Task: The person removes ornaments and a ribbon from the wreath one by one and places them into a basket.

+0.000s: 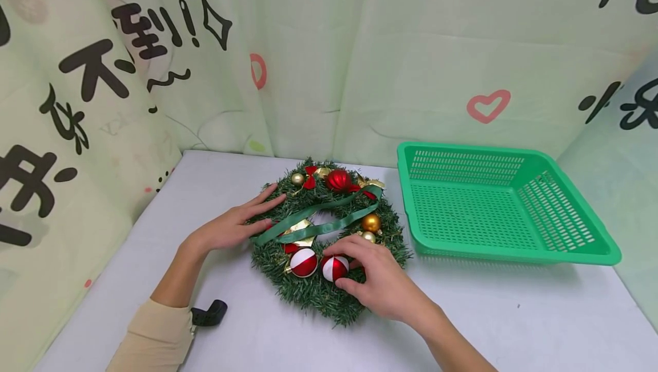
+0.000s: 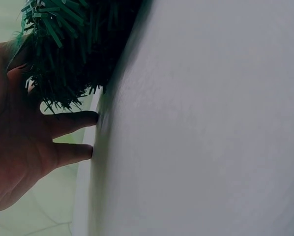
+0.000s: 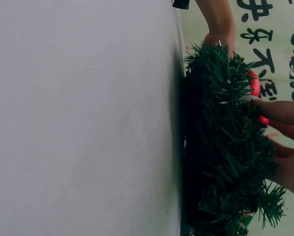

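A green Christmas wreath lies flat on the white table. My left hand rests on its left edge with fingers spread; in the left wrist view, two fingertips of that hand reach down to the tabletop beside the needles. At the wreath's front, my right hand pinches a red-and-white ball ornament between thumb and fingers. Beside it sits a second red-and-white ball. A dark green ribbon crosses the wreath's middle. In the right wrist view, needles partly hide the pinched ball.
To the wreath's right stands a green plastic basket with perforated walls. A red ball, a gold ball and small bows decorate the wreath. A printed curtain hangs behind the table and along its sides.
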The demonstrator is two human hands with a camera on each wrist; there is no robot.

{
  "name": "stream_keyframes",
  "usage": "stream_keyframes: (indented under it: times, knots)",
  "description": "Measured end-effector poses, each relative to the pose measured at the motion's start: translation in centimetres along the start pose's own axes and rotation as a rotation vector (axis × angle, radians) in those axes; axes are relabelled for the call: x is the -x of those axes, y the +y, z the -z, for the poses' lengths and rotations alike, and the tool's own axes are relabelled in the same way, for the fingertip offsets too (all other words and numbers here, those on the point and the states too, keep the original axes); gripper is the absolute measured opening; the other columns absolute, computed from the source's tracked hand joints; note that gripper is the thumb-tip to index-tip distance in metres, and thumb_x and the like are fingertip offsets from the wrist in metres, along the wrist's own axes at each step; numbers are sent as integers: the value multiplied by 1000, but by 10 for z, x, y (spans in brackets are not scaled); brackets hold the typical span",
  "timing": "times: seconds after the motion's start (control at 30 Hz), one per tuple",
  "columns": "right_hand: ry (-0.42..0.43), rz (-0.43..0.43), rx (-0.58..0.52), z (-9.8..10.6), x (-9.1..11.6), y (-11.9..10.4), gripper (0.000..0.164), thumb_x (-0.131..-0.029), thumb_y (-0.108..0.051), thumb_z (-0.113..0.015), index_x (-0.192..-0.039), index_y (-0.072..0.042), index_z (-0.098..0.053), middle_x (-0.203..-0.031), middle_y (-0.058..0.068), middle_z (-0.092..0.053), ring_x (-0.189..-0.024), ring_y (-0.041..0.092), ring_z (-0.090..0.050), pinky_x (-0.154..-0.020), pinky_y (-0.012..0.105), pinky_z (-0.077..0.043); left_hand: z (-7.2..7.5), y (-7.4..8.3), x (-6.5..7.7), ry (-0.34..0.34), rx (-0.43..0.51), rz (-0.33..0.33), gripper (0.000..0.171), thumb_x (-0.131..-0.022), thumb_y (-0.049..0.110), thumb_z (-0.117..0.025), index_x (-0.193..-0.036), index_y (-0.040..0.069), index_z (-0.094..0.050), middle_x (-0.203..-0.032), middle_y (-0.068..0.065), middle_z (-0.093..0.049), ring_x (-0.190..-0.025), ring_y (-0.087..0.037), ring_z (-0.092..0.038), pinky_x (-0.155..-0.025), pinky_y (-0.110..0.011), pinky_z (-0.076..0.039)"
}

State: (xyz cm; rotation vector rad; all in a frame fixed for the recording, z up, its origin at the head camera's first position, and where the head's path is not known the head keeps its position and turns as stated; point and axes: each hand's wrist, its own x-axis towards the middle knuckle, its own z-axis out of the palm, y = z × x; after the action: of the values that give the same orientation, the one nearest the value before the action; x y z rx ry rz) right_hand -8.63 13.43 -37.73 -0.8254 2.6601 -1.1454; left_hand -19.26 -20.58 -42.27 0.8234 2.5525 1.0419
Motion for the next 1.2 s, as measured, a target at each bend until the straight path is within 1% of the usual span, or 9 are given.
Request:
stream_keyframes:
  times: [0.07,0.33,0.53,0.67,0.8,0.93,1.03,1.2]
  knots:
    - [1,1,-9,0,0,0,48,-88,-7,-83,-131,-23,-69,-129,-13,-65,-103,8,-67,-91,34,-58,0,0,0,-2,4,0,60,-111,36,-51,-166,34,-28,-177,2,-3,-162,-36,-12,-123,-67,-23]
    - [6,-6,-26,0,-1,0,47,-88,-5,-84,-129,-24,-71,-129,-13,-66,-106,11,-67,-90,33,-60,0,-1,-1,-7,28,-10,58,-112,33,-50,-166,31,-28,-178,0,-3,-162,-36,-9,-124,-67,-21]
    - [20,-20,-81,2,-1,1,47,-87,-1,-83,-126,-24,-72,-127,-12,-66,-111,14,-66,-92,31,-60,1,-1,-1,-13,38,-2,57,-112,34,-48,-166,32,-28,-177,3,-2,-163,-34,-8,-124,-66,-20]
    - [29,-28,-111,4,0,1,47,-86,0,-83,-126,-23,-73,-127,-11,-66,-115,16,-67,-92,30,-60,1,-1,0,-14,41,-2,57,-112,34,-48,-166,32,-28,-177,2,-2,-163,-35,-7,-124,-66,-19]
    - [37,-29,-118,8,0,1,46,-86,0,-83,-125,-23,-73,-125,-10,-67,-112,16,-68,-91,27,-60,2,-1,0,-16,46,-4,57,-112,34,-48,-166,31,-28,-178,0,-2,-163,-35,-7,-124,-67,-19]
    - [35,-18,-158,11,1,1,45,-87,3,-82,-124,-21,-73,-124,-7,-67,-108,16,-70,-91,27,-60,1,-2,0,-15,53,-3,57,-112,34,-48,-166,32,-28,-178,0,-2,-163,-35,-7,-124,-66,-20]
    - [34,-11,-190,14,0,1,45,-87,5,-80,-125,-18,-73,-125,-4,-67,-109,18,-69,-92,28,-60,1,-2,0,-12,57,-4,57,-112,35,-48,-166,33,-28,-178,-1,-2,-163,-35,-7,-124,-66,-20]
    - [49,-7,-210,19,2,1,47,-86,6,-80,-126,-17,-73,-126,-2,-66,-108,20,-70,-92,27,-60,2,-2,1,-16,49,2,57,-112,36,-47,-166,34,-28,-178,-3,-1,-162,-36,-7,-124,-67,-21]
